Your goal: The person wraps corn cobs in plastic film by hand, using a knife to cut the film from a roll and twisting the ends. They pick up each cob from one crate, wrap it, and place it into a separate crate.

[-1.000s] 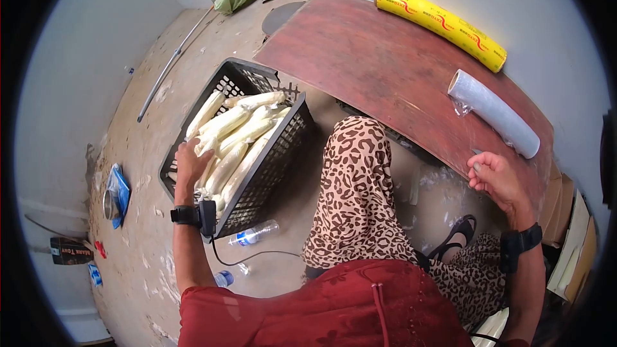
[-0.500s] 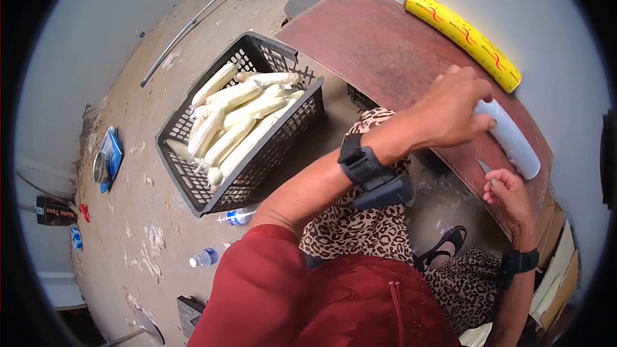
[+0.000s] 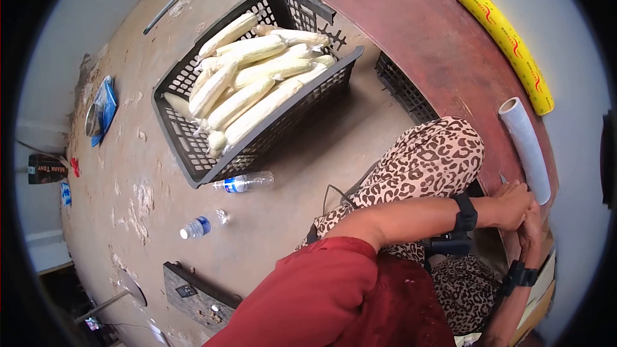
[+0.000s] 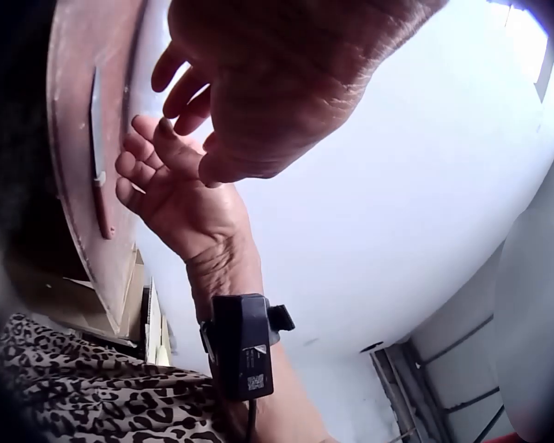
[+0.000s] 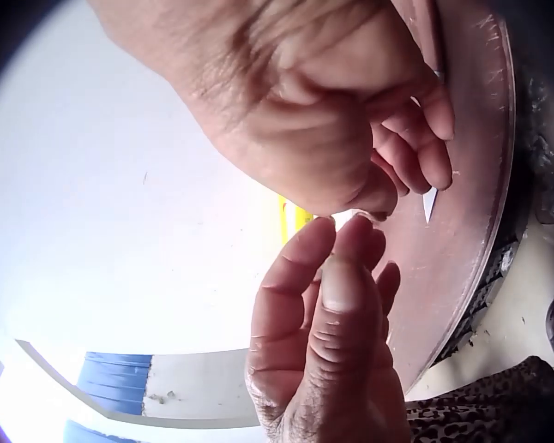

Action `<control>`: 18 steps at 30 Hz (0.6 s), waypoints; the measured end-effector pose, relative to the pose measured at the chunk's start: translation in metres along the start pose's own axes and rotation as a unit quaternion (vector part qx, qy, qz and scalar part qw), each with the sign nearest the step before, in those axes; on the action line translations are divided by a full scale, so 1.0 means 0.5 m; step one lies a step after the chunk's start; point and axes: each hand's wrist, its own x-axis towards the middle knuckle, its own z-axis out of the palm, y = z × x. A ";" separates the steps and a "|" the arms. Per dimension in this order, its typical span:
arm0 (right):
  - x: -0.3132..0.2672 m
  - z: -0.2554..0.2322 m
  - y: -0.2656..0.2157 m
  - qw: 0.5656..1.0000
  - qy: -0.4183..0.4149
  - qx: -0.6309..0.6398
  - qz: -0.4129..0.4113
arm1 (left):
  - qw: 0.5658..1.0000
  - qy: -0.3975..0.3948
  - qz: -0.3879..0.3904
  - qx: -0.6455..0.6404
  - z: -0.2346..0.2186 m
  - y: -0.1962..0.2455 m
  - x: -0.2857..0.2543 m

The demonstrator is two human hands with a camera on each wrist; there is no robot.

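Both hands meet over the near right end of the red table (image 3: 411,19). The left hand (image 3: 513,205) is beside the right hand (image 3: 530,228). In the left wrist view the right hand (image 4: 189,198) is palm up with loosely bent fingers, under the left hand (image 4: 286,83). In the right wrist view the left hand's (image 5: 323,351) fingertips are close to the right hand's (image 5: 295,101) thumb; I cannot tell if they touch. Nothing is seen held. A knife (image 4: 97,138) lies on the table. Beside the hands is a clear film roll (image 3: 528,151).
A yellow roll (image 3: 508,45) lies at the table's wall side. On the floor, a black crate (image 3: 283,115) holds several pale wrapped cobs (image 3: 254,51). Plastic bottles (image 3: 247,182) lie near it. A knee in leopard-print cloth (image 3: 443,151) is beside the table edge.
The left hand has moved from the crate across the film roll to the right hand. The knife has left the right hand for the table. The head view has shifted.
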 end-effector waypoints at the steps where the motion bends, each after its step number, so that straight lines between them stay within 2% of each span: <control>1: -0.006 0.020 -0.017 1.000 0.005 0.011 -0.009 | 1.000 0.011 -0.001 -0.004 0.005 0.002 0.004; 4: -0.003 -0.004 0.007 1.000 -0.009 0.026 -0.006 | 1.000 0.018 0.004 0.017 0.009 0.010 0.006; 7: -0.002 -0.032 0.035 0.999 -0.018 0.032 0.001 | 0.999 -0.027 0.010 0.044 -0.006 0.023 0.000; 10: 0.005 -0.036 0.045 0.999 -0.027 0.024 0.007 | 0.996 0.009 0.028 0.083 0.018 0.015 0.001; 16: 0.027 -0.006 0.054 0.998 -0.062 0.003 0.018 | 0.995 0.064 -0.011 0.069 0.065 0.016 0.013; 18: 0.031 0.007 0.052 0.997 -0.075 0.003 0.019 | 0.999 0.019 -0.023 0.044 0.061 0.020 0.008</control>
